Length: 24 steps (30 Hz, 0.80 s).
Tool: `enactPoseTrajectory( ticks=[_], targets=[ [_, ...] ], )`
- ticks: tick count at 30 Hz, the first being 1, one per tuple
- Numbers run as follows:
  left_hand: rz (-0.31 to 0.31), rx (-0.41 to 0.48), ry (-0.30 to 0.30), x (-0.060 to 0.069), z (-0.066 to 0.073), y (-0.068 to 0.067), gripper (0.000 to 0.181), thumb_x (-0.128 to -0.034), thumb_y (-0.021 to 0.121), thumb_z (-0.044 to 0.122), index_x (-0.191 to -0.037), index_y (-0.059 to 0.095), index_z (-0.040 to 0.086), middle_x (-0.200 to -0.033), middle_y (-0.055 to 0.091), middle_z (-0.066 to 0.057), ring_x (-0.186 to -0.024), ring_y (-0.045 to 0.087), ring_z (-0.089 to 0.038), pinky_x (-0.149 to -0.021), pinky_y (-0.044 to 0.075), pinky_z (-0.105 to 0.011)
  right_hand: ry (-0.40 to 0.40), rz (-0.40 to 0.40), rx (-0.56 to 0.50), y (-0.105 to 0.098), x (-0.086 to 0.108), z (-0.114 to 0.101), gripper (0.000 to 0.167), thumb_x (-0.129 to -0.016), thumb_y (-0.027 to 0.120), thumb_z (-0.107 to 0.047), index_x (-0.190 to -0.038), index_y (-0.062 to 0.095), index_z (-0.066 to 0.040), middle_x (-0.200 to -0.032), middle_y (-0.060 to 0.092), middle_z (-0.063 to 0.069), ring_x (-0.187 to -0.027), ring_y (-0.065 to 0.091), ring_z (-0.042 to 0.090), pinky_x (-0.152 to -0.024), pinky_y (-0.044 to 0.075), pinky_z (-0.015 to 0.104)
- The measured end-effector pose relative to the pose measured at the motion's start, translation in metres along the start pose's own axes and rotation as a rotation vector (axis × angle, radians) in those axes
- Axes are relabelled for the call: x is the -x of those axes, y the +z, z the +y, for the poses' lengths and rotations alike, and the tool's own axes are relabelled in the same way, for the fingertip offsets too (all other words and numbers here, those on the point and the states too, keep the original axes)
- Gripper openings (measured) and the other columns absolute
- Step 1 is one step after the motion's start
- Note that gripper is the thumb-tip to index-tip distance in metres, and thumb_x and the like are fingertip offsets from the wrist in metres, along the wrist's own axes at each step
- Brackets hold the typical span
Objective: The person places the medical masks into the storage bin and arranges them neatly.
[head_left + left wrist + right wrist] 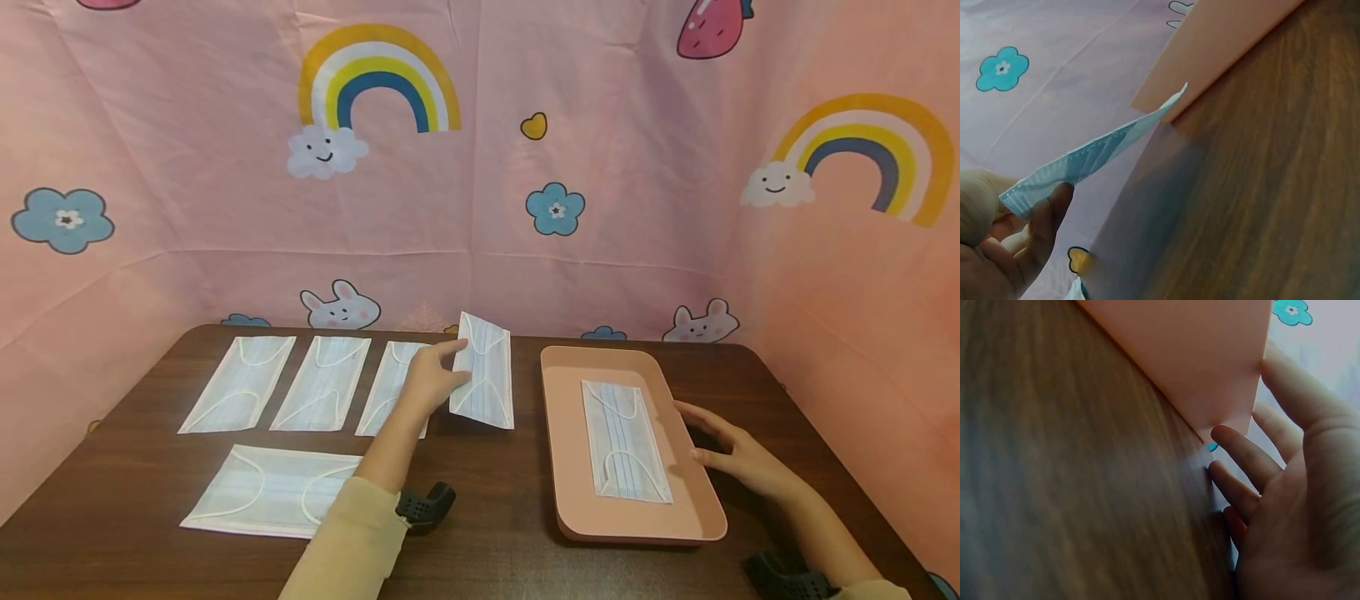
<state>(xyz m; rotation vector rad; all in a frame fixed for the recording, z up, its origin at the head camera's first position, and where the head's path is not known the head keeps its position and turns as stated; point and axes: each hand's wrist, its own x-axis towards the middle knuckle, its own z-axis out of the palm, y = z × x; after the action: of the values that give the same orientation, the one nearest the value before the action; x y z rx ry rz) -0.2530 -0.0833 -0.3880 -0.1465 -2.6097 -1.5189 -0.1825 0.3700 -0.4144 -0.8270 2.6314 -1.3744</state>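
Between thumb and fingers, my left hand (432,379) pinches a pale blue face mask (491,375) by its left edge. The mask is tilted up off the table, and the left wrist view shows it nearly edge-on. A second face mask (626,442) lies flat inside the pink tray (558,467), its ear loops facing up. My right hand (738,457) touches the tray's right side with fingers fairly straight; the right wrist view shows fingertips (1225,434) against the outer wall.
Several more face masks lie left: two upright ones (240,383) (322,383), one partly behind my left hand (382,387), and one sideways (270,492) in front, partly covered by my sleeve (348,537). A patterned pink cloth (480,183) encloses the brown table (487,517).
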Motion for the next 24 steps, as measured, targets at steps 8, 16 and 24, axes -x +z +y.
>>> enactPoseTrajectory(
  ticks=[8,16,24],
  targets=[
    [0.019,0.104,0.011,0.002,0.011,-0.005,0.053,-0.0811,0.073,0.004,-0.132,0.058,0.009,-0.142,0.046,-0.012,-0.137,0.031,-0.032,-0.109,0.024,-0.051,-0.001,0.003,0.003,-0.001,-0.001,-0.001,0.062,-0.09,0.06,0.001,-0.146,0.035,-0.004,-0.14,0.04,0.027,-0.122,0.041,-0.003,-0.091,0.04,0.02],
    [0.023,0.204,0.013,0.005,0.025,-0.009,0.054,-0.0817,0.071,0.003,-0.133,0.058,0.012,-0.145,0.043,-0.012,-0.138,0.027,-0.033,-0.109,0.024,-0.05,0.005,0.006,0.02,-0.002,-0.001,0.0,0.062,-0.089,0.06,0.0,-0.146,0.035,-0.004,-0.139,0.041,0.027,-0.121,0.04,-0.004,-0.091,0.039,0.019],
    [0.054,0.27,0.03,0.009,0.041,-0.009,0.056,-0.0808,0.067,-0.002,-0.133,0.059,0.016,-0.142,0.046,-0.009,-0.109,0.055,-0.024,-0.092,0.046,-0.04,-0.018,0.005,0.004,-0.002,-0.002,-0.001,0.063,-0.089,0.06,0.002,-0.146,0.035,-0.002,-0.139,0.041,0.028,-0.122,0.04,-0.003,-0.092,0.037,0.016]
  ],
)
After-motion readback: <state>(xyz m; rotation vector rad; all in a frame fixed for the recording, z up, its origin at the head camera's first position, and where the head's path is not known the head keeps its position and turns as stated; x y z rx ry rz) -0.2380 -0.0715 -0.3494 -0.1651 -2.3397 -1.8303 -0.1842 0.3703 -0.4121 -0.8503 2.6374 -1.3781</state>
